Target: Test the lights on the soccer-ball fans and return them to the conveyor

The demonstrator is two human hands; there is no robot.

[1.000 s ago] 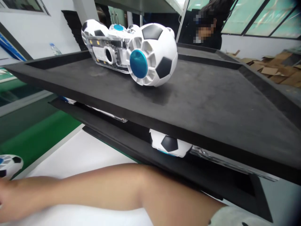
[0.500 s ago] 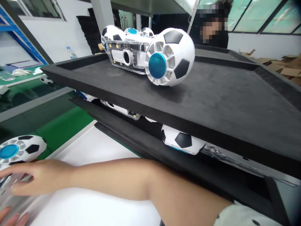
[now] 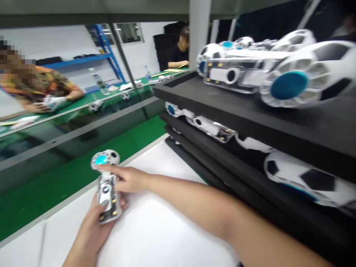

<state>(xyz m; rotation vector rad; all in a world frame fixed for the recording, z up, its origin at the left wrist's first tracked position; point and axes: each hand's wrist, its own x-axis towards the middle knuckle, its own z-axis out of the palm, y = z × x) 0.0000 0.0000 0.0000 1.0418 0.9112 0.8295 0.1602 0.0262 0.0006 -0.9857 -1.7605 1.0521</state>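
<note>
Low and left of centre in the frame, the person's left hand (image 3: 93, 222) is cupping a clear plastic toy-car body with a football-patterned wheel and turquoise hub (image 3: 106, 185) from below, fingers curled around its near end; the right hand (image 3: 130, 178) is reaching across from the lower right, its fingers laid on the upper part of the toy just under the wheel, gripping it lightly rather than clenched; the toy is lying on the white tabletop (image 3: 155, 237), close to the edge where the green conveyor belt (image 3: 55, 178) is running past. To the right, stacked black foam trays (image 3: 222, 107) are carrying finished toy cars with football wheels (image 3: 267, 70), the top one blurred at the upper right; a worker in a patterned shirt (image 3: 36, 89) is leaning over the far side of the belt at the upper left. Judging from the grip, handling this well is calling for the lower hand to be taking the weight while the upper one steadies near the wheel, pressing on the chassis and sparing the thin clear shell.
</note>
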